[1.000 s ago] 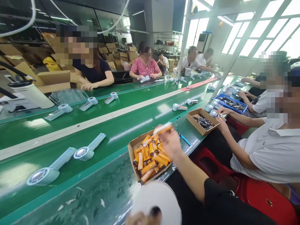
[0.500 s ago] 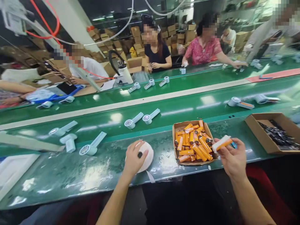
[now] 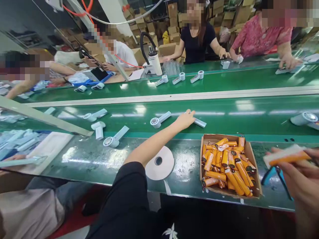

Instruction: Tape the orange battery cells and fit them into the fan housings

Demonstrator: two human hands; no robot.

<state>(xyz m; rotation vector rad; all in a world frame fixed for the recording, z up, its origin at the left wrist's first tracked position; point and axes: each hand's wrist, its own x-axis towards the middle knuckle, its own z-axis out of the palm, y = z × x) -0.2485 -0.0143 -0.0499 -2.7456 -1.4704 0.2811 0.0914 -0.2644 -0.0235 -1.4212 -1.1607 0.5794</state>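
My left hand (image 3: 185,120) reaches over the far conveyor lane, closed over the round head of a pale blue handheld fan housing; its handle (image 3: 200,123) sticks out to the right, and the hand hides the rest. My right hand (image 3: 300,176), blurred at the right edge, grips an orange-wrapped battery (image 3: 290,160) with a white strip along its top. Just below that battery shows a blue-handled tool (image 3: 272,174); whether the hand holds it I cannot tell. A cardboard box of orange batteries (image 3: 258,186) stands between my arms. Under my left forearm lies a white tape roll (image 3: 163,166).
More fan housings lie on the green belt (image 3: 134,114), one nearby (image 3: 156,122) and one at far right (image 3: 304,118). A slanted metal post (image 3: 62,120) crosses the left side. Co-workers sit across the line, and another person's hand is by a white tray (image 3: 53,149).
My left hand has left the tape roll and moved forward onto a fan housing. My right hand still holds the battery, now nearer the right edge. The view has shifted.
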